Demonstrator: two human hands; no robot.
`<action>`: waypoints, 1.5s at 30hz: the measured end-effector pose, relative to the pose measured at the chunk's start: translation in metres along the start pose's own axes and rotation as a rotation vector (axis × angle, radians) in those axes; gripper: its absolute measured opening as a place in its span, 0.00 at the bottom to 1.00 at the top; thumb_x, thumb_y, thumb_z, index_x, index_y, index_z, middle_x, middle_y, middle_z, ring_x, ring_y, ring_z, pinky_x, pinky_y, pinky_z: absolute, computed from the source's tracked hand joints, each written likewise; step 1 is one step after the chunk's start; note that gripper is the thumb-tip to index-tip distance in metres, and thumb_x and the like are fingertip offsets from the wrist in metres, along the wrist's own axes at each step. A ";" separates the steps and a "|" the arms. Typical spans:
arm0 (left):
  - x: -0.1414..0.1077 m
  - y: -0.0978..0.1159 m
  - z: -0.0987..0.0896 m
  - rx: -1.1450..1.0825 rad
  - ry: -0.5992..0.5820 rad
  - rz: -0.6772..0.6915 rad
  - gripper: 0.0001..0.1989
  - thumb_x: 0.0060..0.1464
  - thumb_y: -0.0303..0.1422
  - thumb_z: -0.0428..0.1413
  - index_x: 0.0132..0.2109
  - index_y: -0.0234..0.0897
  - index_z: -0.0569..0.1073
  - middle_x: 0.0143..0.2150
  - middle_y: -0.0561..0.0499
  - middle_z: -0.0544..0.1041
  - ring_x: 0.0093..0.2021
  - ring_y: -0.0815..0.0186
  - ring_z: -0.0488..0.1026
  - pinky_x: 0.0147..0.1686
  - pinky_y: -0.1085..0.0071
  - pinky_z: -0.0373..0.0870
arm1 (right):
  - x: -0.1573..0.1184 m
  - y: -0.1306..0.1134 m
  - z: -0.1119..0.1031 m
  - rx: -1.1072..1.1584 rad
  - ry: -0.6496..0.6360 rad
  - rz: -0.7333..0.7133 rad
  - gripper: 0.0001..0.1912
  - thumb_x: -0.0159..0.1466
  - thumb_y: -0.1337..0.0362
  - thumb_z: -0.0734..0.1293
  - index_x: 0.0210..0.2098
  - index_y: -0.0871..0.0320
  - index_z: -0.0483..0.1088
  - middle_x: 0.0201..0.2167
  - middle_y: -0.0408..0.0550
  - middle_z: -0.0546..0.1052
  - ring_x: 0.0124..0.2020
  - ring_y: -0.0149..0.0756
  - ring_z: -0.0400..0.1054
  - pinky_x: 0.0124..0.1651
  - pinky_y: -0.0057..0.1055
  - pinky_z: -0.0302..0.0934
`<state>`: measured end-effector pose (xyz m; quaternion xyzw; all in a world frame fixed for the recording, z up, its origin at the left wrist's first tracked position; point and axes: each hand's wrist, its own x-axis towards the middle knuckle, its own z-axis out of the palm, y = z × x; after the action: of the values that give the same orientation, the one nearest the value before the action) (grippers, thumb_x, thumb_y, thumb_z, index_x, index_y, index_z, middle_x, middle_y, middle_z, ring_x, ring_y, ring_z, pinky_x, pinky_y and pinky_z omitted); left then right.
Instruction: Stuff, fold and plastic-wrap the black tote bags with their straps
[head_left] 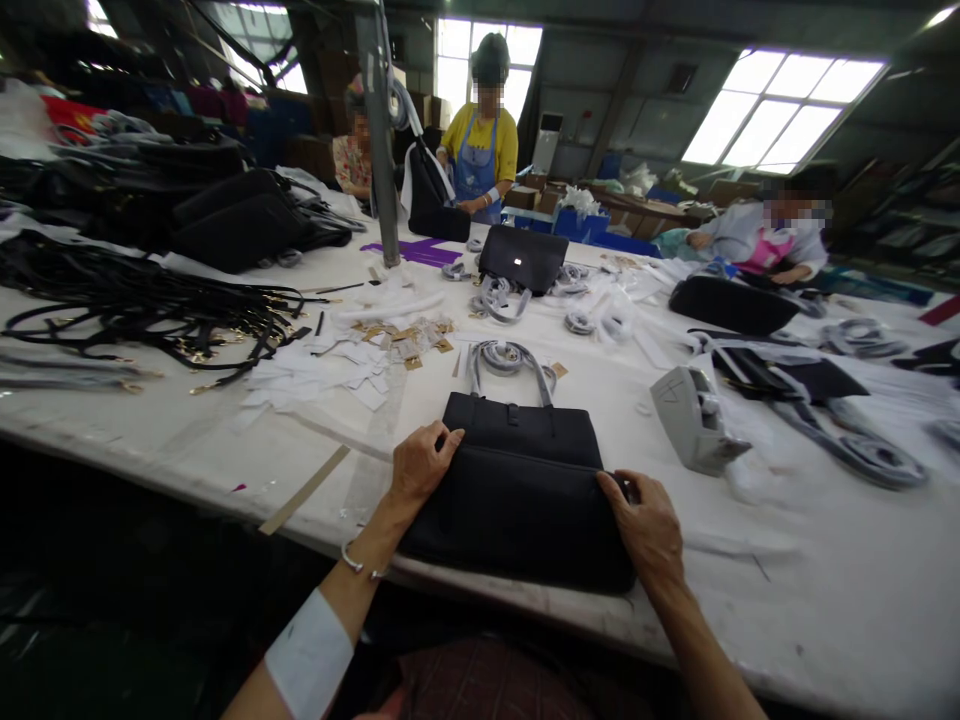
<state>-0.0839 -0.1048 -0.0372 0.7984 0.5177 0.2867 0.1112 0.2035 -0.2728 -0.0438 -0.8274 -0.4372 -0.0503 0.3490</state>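
Note:
A black handbag point(525, 515) lies at the table's near edge in front of me, its grey-wrapped handle point(546, 385) pointing away. My left hand point(421, 462) grips the bag's upper left corner, thumb on top and fingers curled at the edge. On the opposite side, my right hand point(646, 520) pinches the right corner, its thumb on the black surface and its fingers partly hidden behind the edge. A coiled grey-wrapped strap point(496, 356) rests just beyond the bag, within the handle's loop.
Black straps point(150, 300) with gold clasps pile up at left, near white paper slips point(322, 372). A tape dispenser point(694, 420) stands at right. A metal post point(385, 150) rises from the table. Co-workers handle bags across it, one in a yellow shirt point(504, 140).

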 end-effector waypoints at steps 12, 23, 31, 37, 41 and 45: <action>0.003 0.000 -0.001 -0.011 0.008 -0.012 0.20 0.63 0.46 0.44 0.29 0.39 0.69 0.31 0.51 0.75 0.34 0.65 0.71 0.34 0.71 0.59 | -0.007 -0.006 -0.005 0.186 -0.022 0.194 0.33 0.54 0.33 0.62 0.36 0.56 0.73 0.31 0.51 0.76 0.34 0.45 0.70 0.39 0.38 0.60; 0.003 0.001 0.002 0.077 -0.035 0.112 0.21 0.64 0.44 0.44 0.28 0.39 0.68 0.29 0.51 0.74 0.34 0.65 0.70 0.34 0.70 0.58 | 0.010 -0.017 -0.001 -0.009 0.018 -0.222 0.30 0.62 0.38 0.57 0.40 0.58 0.73 0.38 0.53 0.76 0.43 0.46 0.68 0.49 0.42 0.57; 0.005 0.003 0.000 0.122 -0.027 0.466 0.14 0.65 0.35 0.45 0.37 0.38 0.73 0.34 0.49 0.76 0.38 0.62 0.69 0.40 0.66 0.61 | 0.019 -0.074 0.017 -0.197 -0.409 -0.368 0.19 0.64 0.45 0.62 0.38 0.52 0.74 0.35 0.45 0.77 0.39 0.41 0.70 0.42 0.35 0.58; 0.008 0.030 0.005 0.111 -0.221 0.505 0.11 0.64 0.37 0.48 0.42 0.38 0.72 0.37 0.49 0.77 0.39 0.62 0.72 0.39 0.66 0.62 | 0.030 -0.075 0.020 -0.097 -0.591 -0.306 0.19 0.62 0.44 0.62 0.37 0.51 0.75 0.36 0.45 0.79 0.38 0.40 0.72 0.40 0.33 0.59; 0.014 0.045 0.009 0.111 -0.390 0.449 0.17 0.62 0.46 0.48 0.41 0.40 0.72 0.36 0.49 0.78 0.37 0.62 0.75 0.36 0.69 0.64 | 0.041 -0.078 0.022 -0.067 -0.728 -0.257 0.20 0.60 0.43 0.63 0.34 0.51 0.75 0.29 0.44 0.78 0.32 0.38 0.71 0.35 0.31 0.57; 0.021 0.048 0.010 0.175 -0.486 0.373 0.26 0.61 0.54 0.40 0.43 0.40 0.73 0.34 0.47 0.79 0.35 0.58 0.77 0.33 0.68 0.65 | 0.048 -0.080 0.027 -0.049 -0.800 -0.247 0.20 0.60 0.43 0.63 0.29 0.52 0.74 0.27 0.43 0.77 0.29 0.36 0.69 0.31 0.30 0.54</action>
<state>-0.0349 -0.1063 -0.0155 0.9312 0.3433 0.0573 0.1082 0.1664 -0.1934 -0.0029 -0.7310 -0.6330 0.2230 0.1234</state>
